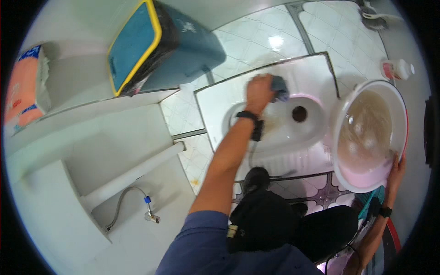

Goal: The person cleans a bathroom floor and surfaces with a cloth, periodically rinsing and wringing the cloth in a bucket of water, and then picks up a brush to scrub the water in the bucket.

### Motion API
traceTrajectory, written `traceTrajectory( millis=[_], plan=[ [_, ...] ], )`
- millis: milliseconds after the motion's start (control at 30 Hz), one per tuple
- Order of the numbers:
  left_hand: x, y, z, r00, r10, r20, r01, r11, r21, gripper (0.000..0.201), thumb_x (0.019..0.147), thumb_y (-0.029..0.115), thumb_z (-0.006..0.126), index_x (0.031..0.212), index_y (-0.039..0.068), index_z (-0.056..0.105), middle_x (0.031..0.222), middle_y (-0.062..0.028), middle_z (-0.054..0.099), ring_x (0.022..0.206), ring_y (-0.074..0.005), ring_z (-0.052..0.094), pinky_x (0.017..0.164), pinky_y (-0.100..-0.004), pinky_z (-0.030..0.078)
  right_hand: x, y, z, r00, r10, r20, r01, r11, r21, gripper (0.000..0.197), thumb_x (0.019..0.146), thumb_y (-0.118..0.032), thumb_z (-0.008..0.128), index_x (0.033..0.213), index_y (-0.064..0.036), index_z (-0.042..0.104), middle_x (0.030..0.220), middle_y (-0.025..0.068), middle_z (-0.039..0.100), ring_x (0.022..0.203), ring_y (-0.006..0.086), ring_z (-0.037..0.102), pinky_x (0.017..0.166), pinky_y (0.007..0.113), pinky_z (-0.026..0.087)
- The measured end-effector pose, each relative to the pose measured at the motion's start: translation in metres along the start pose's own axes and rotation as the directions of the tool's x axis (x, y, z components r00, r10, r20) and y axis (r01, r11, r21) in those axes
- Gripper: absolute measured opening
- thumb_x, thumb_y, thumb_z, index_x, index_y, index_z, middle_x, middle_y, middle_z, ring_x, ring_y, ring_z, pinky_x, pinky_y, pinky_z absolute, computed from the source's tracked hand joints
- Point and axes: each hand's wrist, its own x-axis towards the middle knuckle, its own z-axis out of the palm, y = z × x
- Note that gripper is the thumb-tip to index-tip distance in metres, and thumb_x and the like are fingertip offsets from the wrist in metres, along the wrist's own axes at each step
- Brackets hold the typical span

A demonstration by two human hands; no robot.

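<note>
My left hand [260, 91] is closed on a grey-blue cloth [279, 89] and presses it on the white squat toilet [215, 96], at the far side of the bowl. The toilet's dark drain hole [299, 114] lies to the right of that hand. At the right, my right hand [396, 173] grips the near right rim of a large white basin [338, 151]. Cloudy brownish water [366, 121] with some foam stands in the basin, which overlaps the toilet's right edge.
A blue bin [192, 50] with a yellow-edged lid stands at the back left. Beyond the basin a white bottle [396, 69] lies on the tiled floor. A white pipe [137, 176] and a metal hose [120, 201] run along the left. An orange tissue pack [27, 87] sits on the ledge.
</note>
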Motion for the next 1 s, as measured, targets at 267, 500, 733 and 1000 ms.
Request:
traceTrajectory(
  millis=[267,500,733,1000],
  plan=[
    [-0.053,-0.091,-0.005,0.870,-0.409,-0.276,0.441,0.895,0.066,0.039,0.069,0.022,0.074,0.099,0.007,0.056,0.093,-0.0164,0.064,0.086,-0.0351,0.063,0.073,-0.0443,0.051,-0.017,-0.077,0.028,0.995,0.091,0.032,-0.093,0.994,0.065,0.042,0.099,-0.026,0.050,0.133,-0.0005,0.048,0.114,0.0101,0.060,0.093,0.0143,0.056,0.081,0.027,0.046],
    [0.036,0.095,0.009,0.991,0.131,-0.027,-0.128,0.987,0.100,0.036,0.071,0.024,0.075,0.099,0.010,0.058,0.092,-0.0099,0.064,0.087,-0.0282,0.062,0.074,-0.0432,0.048,-0.008,-0.018,0.009,0.999,-0.035,-0.002,0.035,0.990,0.133,0.044,0.099,-0.028,0.051,0.133,-0.0006,0.048,0.115,0.0108,0.059,0.097,0.0146,0.055,0.084,0.027,0.045],
    [-0.069,-0.092,-0.007,0.986,0.159,-0.058,-0.152,0.982,0.109,0.056,0.065,0.016,0.078,0.116,0.010,0.057,0.105,-0.0143,0.059,0.102,-0.0337,0.055,0.088,-0.0435,0.043,-0.020,-0.072,0.021,1.000,0.005,0.024,-0.006,1.000,0.025,0.043,0.099,-0.029,0.051,0.130,0.0007,0.050,0.112,0.0126,0.060,0.098,0.0160,0.055,0.086,0.028,0.045],
    [-0.015,0.013,-0.008,0.976,0.217,-0.008,-0.217,0.976,0.018,0.038,0.057,0.013,0.080,0.090,0.007,0.061,0.086,-0.0136,0.061,0.089,-0.0320,0.058,0.077,-0.0438,0.045,-0.006,-0.043,0.023,0.998,0.043,0.052,-0.048,0.994,0.096,0.045,0.098,-0.030,0.052,0.132,-0.0002,0.049,0.114,0.0133,0.060,0.096,0.0153,0.056,0.084,0.027,0.045]
  ],
)
